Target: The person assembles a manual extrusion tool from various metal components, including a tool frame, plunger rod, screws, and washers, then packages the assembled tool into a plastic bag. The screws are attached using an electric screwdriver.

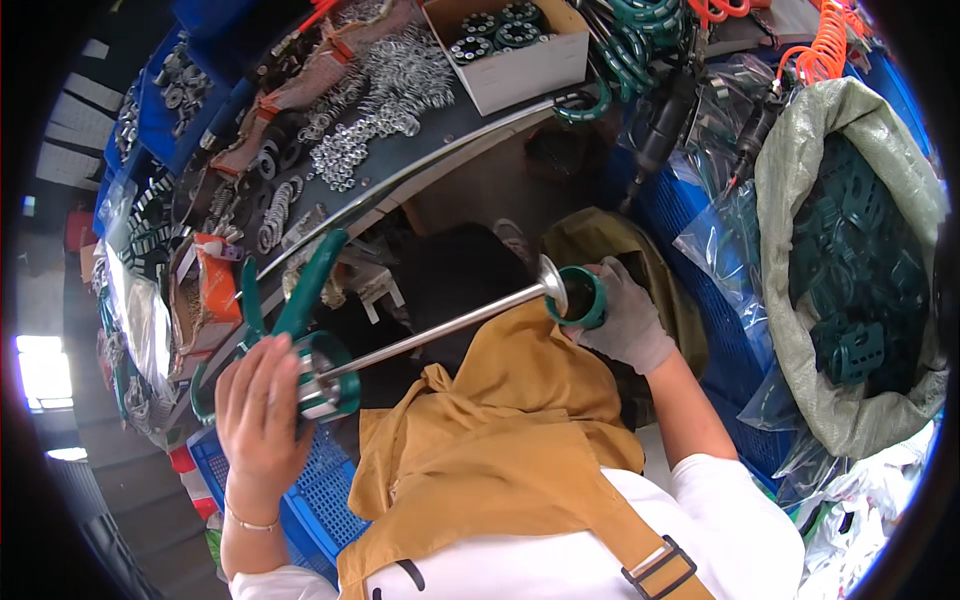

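Note:
My left hand [258, 400], bare, is closed around the head of a green-handled caulking gun [312, 282], whose handle and trigger point up and away from me. From its green and silver collar a metal rod [450, 330] runs to the right and slightly away. A silver plunger disc [551, 283] is fixed on the rod's far end. My right hand [628, 318], in a pale glove, grips a short green cylinder-shaped cap [583, 298] right beside the disc. The cap's open end faces the disc; whether they touch I cannot tell.
Loose metal nuts and springs [405, 75] cover the dark bench, near a white box [525, 65] of green round parts. A pale sack [785, 230] of green parts stands right. Power drivers [668, 125] hang beside it. A blue basket [325, 500] is at lower left.

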Available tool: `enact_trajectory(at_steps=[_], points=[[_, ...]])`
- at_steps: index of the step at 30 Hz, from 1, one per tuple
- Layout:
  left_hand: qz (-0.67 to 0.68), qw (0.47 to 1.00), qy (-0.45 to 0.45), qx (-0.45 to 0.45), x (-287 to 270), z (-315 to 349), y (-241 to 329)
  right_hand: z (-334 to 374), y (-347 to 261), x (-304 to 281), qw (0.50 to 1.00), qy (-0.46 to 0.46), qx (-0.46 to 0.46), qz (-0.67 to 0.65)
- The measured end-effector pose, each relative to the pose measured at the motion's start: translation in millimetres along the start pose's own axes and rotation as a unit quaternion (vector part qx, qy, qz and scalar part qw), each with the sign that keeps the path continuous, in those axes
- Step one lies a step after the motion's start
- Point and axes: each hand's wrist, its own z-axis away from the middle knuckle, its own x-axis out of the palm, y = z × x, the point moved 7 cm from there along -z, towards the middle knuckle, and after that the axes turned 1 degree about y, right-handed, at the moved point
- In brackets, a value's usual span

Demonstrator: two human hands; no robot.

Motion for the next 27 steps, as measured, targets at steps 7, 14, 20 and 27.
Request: enact_trajectory(at_steps=[7,14,20,27], points=[[-0.076,0.995,0.022,0.054,-11.3,-6.4,6.8,-21.9,-87.6,-37.1,0.984,0.021,-0.171,0.034],[0.035,0.999,-0.007,-0.015,-32.4,-15.1,-1.4,-19.9,-215.5,-38.7,0.877,0.162,-0.363,0.269],[0.178,0.980,-0.008,-0.090,-54.8,-17.2,-27.4,-18.4,-278.0,-42.8,0.779,0.308,-0.429,0.338],[0.292,0.948,-0.088,-0.092,-61.3,-26.4,-44.7,-22.6,-289.1,-47.8,0.784,0.279,-0.456,0.314]])
